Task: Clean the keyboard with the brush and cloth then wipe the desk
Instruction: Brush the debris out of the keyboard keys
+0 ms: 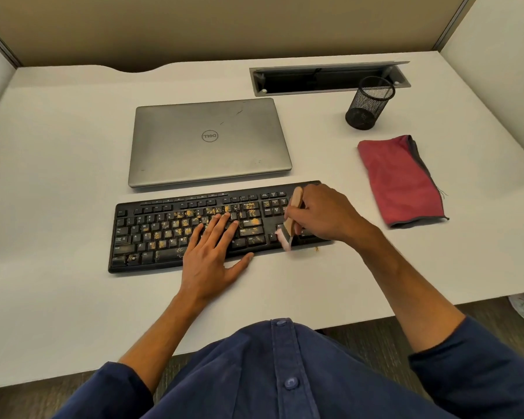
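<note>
Our left hand lies flat, fingers straight and spread, pressing on the middle of the black keyboard dusted with orange-yellow crumbs, its thumb along the front edge. Our right hand curls round the pale wooden handle of the small brush, wrist bent inward, bristles touching the keyboard's right end near the front edge. The folded maroon cloth with grey trim lies to the right on the white desk, apart from the keyboard. A closed silver laptop sits just behind the keyboard.
</note>
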`<state>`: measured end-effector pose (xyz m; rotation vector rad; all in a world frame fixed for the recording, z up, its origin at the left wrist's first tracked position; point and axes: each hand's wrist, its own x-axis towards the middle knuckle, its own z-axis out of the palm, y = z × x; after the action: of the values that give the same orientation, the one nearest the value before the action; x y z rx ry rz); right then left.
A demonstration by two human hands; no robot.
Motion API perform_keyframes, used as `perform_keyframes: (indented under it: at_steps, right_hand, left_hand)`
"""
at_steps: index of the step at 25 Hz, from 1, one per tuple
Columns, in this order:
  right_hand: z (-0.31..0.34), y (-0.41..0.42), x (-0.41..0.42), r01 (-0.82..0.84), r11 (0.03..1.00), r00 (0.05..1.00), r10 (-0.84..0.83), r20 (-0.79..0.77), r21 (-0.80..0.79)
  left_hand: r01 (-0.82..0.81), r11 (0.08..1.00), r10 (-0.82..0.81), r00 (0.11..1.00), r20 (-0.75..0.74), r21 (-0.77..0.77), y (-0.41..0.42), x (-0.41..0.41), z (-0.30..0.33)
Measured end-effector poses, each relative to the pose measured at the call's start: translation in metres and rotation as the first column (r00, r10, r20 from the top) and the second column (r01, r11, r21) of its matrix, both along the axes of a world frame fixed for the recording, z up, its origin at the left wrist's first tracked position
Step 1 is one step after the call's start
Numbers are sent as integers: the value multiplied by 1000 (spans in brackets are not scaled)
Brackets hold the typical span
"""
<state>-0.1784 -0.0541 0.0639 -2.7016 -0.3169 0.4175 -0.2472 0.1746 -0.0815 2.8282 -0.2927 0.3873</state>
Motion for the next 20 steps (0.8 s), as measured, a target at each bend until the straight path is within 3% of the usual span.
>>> perform_keyframes:
  at_steps: [4,10,16,20]
  right_hand:
    - [-1,-10,5,158,983,963,-174,206,91]
    - [-7,-13,-4,77,997,996,-76,56,-4]
    - [-8,-5,-3,192,974,961,-212,177,120]
    - [-6,-1,-16,94,995,990,-92,112,-14]
  left_hand:
    - [0,1000,0,1000,-9,7,0,0,0]
    - [1,1000,-1,1000,-18,12,0,1,0]
    - [3,1000,-3,1000,-2,-4,-1,0,2]
    - [-1,1000,1,1000,-11,8,0,-1,1]
